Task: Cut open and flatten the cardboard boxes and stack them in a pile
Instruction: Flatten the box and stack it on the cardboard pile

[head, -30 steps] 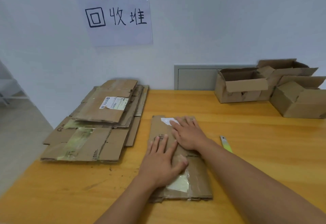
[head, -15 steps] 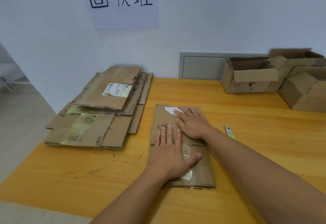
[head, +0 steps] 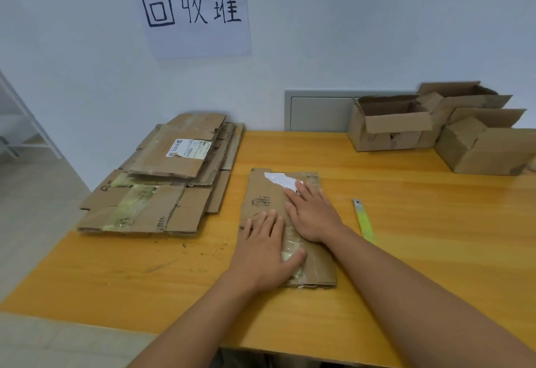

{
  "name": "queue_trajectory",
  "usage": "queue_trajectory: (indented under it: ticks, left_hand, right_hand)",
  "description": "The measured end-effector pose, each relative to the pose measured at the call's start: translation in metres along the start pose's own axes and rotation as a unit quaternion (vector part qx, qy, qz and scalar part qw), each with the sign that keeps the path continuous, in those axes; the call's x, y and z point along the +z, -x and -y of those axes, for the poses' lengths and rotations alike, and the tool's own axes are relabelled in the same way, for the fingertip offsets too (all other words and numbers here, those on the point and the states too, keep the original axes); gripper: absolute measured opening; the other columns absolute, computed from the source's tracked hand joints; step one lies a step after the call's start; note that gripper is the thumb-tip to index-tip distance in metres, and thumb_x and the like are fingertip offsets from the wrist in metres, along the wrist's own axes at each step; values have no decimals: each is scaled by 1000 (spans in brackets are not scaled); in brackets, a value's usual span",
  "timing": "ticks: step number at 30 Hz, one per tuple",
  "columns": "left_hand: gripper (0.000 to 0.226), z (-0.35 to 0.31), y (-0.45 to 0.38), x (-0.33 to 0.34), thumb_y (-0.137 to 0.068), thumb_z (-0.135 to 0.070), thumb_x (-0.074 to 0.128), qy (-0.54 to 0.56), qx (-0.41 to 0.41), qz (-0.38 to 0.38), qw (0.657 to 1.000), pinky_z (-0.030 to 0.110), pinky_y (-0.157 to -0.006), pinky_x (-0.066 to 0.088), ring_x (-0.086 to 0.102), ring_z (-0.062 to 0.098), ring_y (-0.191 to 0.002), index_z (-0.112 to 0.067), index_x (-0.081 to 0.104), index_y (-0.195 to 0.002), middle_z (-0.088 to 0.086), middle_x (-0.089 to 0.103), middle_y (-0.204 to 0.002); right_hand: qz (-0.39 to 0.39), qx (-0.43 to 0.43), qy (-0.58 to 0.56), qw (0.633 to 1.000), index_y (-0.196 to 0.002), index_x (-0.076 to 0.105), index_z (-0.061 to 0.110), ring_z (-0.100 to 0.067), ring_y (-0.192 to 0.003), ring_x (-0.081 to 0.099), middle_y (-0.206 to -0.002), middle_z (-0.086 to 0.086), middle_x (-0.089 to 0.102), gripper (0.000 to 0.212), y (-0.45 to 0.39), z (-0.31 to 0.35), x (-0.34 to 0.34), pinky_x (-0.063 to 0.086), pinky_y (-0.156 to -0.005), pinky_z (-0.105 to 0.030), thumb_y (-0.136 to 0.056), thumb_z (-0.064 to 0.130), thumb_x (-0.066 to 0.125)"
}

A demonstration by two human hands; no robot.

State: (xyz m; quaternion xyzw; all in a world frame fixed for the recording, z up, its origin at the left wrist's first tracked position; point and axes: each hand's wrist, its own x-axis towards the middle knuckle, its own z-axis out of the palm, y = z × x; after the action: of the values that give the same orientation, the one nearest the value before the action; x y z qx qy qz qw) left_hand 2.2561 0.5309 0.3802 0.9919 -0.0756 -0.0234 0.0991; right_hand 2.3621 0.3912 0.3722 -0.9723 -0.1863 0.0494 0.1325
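On the yellow wooden table (head: pixel 406 222) a flattened cardboard box (head: pixel 269 193) lies in the middle, pressed down by the left hand (head: pixel 265 247) at its near end and the right hand (head: pixel 311 212) just beyond it, both with fingers straight and spread flat, grasping nothing. To its left sits the pile of flattened boxes (head: pixel 162 176) under a handwritten wall sign (head: pixel 191 11), a yellow-green utility knife (head: pixel 362 219) lies just right of the right forearm, and three open uncut boxes (head: pixel 388 124) crowd the far right corner in front of a grey wall panel (head: pixel 316 112). Compared with a second ago the hands have stayed flat on the same sheet, the left one slightly nearer the right, while the view has tipped down and the table's near edge has come into sight.
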Motion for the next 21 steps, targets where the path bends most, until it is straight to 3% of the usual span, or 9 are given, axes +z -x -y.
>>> queue_trajectory:
  ticks: [3,8,12,15,18,21]
  left_hand:
    - [88,0,3,1,-93,-73,18,-16,-2,30,999,41,-122,-11,-19,13,-149,-18,-5,-158,0,-14,-164]
    - [89,1,2,-7,-91,-75,22,-9,-2,45,999,40,-123,-7,-14,14,-151,-20,1,-158,0,-9,-166]
    - [91,4,2,-15,-89,-77,30,47,5,53,997,39,-123,-3,-8,14,-151,-21,8,-158,-1,-4,-166]
    - [74,13,8,-19,-93,-63,48,187,-10,-36,982,37,-120,16,11,14,-150,-24,29,-154,-3,17,-164]
    - [63,26,24,-17,-94,-56,51,153,-84,-118,978,41,-118,24,18,19,-147,-33,34,-149,-3,23,-160]
    - [67,31,39,-8,-90,-68,41,113,-130,-64,983,46,-118,22,17,25,-148,-43,25,-150,-1,18,-163]
  right_hand:
    - [-25,6,-4,1000,-157,19,32,-16,-153,-3,-167,4,4,53,2,1,2,-2,-124,-39,-105,47,18]
    - [-77,3,-31,997,-148,40,24,-19,-152,13,-162,-1,26,49,7,5,-3,7,-123,-39,-104,43,33]
    - [-111,6,-60,992,-131,56,15,-22,-135,38,-143,-3,46,39,26,9,-17,33,-108,-34,-101,36,44]
    - [-98,52,-55,992,-132,53,22,-25,-126,39,-136,-5,46,45,57,10,-24,39,-101,-38,-99,49,41]
    - [-34,103,-29,994,-144,39,32,-28,-128,35,-139,-5,43,63,102,9,-24,35,-106,-42,-94,68,31]
    - [19,100,-24,994,-153,23,38,-28,-141,23,-156,-2,29,76,136,19,-19,24,-112,-44,-89,79,27]
